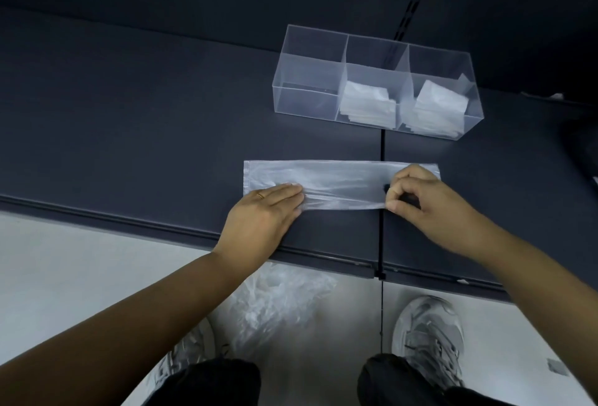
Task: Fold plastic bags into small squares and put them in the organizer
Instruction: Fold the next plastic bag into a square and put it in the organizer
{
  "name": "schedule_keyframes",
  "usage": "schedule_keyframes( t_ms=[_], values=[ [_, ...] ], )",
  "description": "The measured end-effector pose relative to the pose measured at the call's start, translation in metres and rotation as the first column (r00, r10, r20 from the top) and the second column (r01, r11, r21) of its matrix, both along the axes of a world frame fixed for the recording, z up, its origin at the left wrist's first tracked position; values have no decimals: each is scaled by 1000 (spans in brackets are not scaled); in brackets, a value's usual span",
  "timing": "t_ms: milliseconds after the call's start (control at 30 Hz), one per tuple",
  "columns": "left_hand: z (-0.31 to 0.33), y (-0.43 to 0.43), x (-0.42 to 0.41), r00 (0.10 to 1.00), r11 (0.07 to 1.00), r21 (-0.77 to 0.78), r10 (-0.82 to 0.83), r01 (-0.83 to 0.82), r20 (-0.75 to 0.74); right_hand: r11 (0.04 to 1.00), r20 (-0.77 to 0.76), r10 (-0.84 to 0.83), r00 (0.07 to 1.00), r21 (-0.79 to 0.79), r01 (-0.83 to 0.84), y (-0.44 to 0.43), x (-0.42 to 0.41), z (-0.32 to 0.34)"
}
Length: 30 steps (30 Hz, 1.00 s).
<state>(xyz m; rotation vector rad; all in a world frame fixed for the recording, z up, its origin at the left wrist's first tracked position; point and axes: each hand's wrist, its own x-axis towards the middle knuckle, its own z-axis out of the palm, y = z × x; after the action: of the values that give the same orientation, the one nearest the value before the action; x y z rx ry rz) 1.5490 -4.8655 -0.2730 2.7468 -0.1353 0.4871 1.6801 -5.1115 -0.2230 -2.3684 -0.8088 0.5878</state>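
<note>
Noted flat on tabletop [129, 146], near front edge: bag strip [339, 184], left hand [262, 214] on its left part, right hand [420, 201] at its right end. Behind and to the right: organizer [310, 59], folded squares [369, 103] in middle and right compartments. On floor [64, 260] below front edge: loose bags [278, 302].

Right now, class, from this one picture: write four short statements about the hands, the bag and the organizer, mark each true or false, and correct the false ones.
1. The left hand lies flat on the plastic bag. True.
2. The right hand rests on the organizer. False: it pinches the bag's near edge.
3. The organizer's left compartment is full. False: it looks empty; folded bags lie in the middle and right compartments.
4. The plastic bag lies on the table as a long strip. True.
</note>
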Motion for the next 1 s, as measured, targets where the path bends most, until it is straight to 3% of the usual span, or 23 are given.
schedule_keyframes(
  t_ms=[100,233,400,533,733,800,933,1000],
  values=[
    [0,2,2,999,1000,25,-9,8,53,997,192,67,979,-60,-56,10,-8,9],
    [1,1,-1,999,999,23,-24,23,35,944,328,303,895,-230,-236,36,-35,-11],
    [6,5,-4,995,998,-60,5,-11,-96,990,478,120,870,7,-140,44,-31,-30],
    [7,6,-9,984,1000,-6,-9,8,-176,991,336,48,941,100,-86,39,-24,-31],
    [7,7,-4,996,998,-38,51,-53,-69,982,82,-40,996,188,24,39,-14,-22],
    [10,9,-4,997,997,-62,44,-47,-59,991,119,-15,993,138,-2,40,-16,-19],
    [16,16,-9,989,991,-126,19,-37,-146,978,341,172,924,-169,-120,48,-26,-24],
    [17,23,-14,980,971,-224,36,-81,-196,993,453,120,884,-55,-107,45,-25,-30]
  ],
)
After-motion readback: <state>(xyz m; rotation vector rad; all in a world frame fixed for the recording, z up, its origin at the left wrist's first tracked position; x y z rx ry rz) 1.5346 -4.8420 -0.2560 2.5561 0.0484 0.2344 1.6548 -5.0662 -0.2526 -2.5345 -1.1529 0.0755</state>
